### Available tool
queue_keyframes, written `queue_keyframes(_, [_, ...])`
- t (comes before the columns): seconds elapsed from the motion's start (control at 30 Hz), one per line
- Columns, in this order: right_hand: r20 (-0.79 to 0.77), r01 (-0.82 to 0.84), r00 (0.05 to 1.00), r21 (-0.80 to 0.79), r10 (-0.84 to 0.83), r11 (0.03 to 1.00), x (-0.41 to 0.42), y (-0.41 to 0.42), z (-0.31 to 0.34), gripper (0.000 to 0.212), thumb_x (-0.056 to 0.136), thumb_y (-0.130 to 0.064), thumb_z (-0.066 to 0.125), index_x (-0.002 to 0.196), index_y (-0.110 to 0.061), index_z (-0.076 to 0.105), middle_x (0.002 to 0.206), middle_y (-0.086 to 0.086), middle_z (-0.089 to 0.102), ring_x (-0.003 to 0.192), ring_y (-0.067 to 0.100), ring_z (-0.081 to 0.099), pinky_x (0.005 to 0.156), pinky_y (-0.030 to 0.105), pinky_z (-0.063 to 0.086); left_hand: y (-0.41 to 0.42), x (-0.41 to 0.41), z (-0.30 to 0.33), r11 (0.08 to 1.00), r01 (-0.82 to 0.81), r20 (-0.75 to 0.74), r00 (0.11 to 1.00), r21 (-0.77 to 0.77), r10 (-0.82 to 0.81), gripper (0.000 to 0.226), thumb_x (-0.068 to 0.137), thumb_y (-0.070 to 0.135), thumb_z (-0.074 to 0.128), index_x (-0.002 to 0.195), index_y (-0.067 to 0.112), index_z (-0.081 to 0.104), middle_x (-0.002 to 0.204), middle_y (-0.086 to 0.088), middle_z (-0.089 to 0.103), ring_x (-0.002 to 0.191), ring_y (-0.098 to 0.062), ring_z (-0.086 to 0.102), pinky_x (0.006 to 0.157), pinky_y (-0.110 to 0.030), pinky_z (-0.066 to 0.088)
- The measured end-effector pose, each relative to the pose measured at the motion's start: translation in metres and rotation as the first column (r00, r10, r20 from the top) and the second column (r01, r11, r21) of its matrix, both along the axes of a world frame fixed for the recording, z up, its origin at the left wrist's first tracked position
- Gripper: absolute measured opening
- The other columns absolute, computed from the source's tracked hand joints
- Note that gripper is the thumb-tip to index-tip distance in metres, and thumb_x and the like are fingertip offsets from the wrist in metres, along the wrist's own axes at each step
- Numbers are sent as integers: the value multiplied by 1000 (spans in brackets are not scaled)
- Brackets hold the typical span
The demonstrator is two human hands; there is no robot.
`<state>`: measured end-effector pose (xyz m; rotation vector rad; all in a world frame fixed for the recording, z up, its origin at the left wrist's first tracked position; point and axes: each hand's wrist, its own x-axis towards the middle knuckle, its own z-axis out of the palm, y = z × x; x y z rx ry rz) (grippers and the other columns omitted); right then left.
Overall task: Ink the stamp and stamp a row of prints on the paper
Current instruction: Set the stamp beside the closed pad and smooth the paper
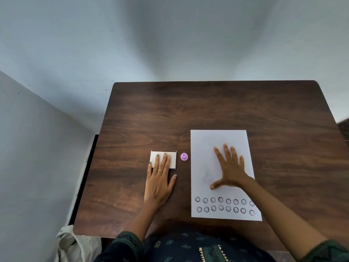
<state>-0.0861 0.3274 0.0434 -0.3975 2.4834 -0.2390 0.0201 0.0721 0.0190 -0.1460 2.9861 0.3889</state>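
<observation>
A small purple stamp point(184, 157) stands upright on the brown table point(207, 106), between a white ink pad box point(172, 157) and a white paper point(204, 144). Neither hand touches the stamp. My left hand point(159, 181) lies flat with its fingers spread on the box, which looks shut. My right hand point(229, 169) lies flat with fingers spread on the middle of the paper. Two rows of round dark prints point(224, 205) run along the paper's near edge.
The table stands in a corner between pale walls. A light cloth bag point(73, 244) hangs or sits below the table's near left corner. The far half of the table is bare wood.
</observation>
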Motion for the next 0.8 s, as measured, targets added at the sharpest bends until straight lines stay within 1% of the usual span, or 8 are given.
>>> queue_keyframes(0.17, [-12,8,1000,8,-8,1000,3,0,-3,138,49,-74,69,141,-32,-25,153,6,-33,139,31,-31,113,57,-11,1,0,0,1000,5,-3,1000,-15,-5,66,94,48,28,150,21,7,159,3,6,147,-19,-4,118,-41,0])
queue_keyframes(0.37, [-29,27,999,12,-27,1000,4,-2,-2,138,49,-75,68,142,-29,-23,153,6,-32,140,31,-29,113,57,-11,2,1,0,999,-3,2,1000,-36,3,67,94,48,26,150,20,2,159,2,1,147,-19,-8,118,-39,-6])
queue_keyframes(0.47, [-83,60,995,-31,-62,998,2,-5,0,135,50,-78,65,144,-29,-20,155,5,-29,141,30,-27,113,55,-13,4,1,2,999,-11,-2,1000,-32,11,67,94,47,26,150,19,2,159,1,1,147,-20,-6,119,-43,0])
queue_keyframes(0.53, [-124,62,990,-58,-69,996,3,-7,2,129,54,-81,58,144,-29,-17,156,5,-26,142,29,-24,113,55,-13,6,1,4,1000,-9,-13,1000,-13,9,67,94,46,28,150,19,3,159,1,1,147,-19,-5,119,-42,1])
queue_keyframes(0.6, [-190,80,977,-83,-94,993,4,-11,2,117,60,-84,45,146,-27,-11,158,4,-20,144,29,-19,114,54,-12,9,-1,7,1000,-4,-31,1000,1,4,67,95,45,30,150,19,2,159,2,0,147,-18,-5,119,-40,-4])
queue_keyframes(0.67, [-260,116,955,-110,-141,987,5,-16,2,103,66,-81,30,147,-26,-3,159,4,-12,146,28,-12,115,53,-9,12,-5,11,1000,-3,-56,998,5,3,67,95,45,32,150,20,2,159,2,1,147,-17,-5,118,-36,-8])
queue_keyframes(0.7, [-296,127,942,-121,-158,985,6,-20,3,97,70,-78,25,148,-25,1,159,5,-8,146,28,-8,116,53,-8,14,-9,15,1000,-3,-66,998,10,4,67,95,45,32,150,20,3,159,2,2,147,-17,-5,118,-35,-10])
queue_keyframes(0.8, [-399,113,902,-154,-167,982,8,-25,4,82,81,-64,29,148,-20,12,160,8,4,147,30,2,117,53,-1,22,-23,25,1000,16,-95,995,19,-14,65,96,44,32,151,20,6,159,2,2,147,-17,-6,117,-32,-12])
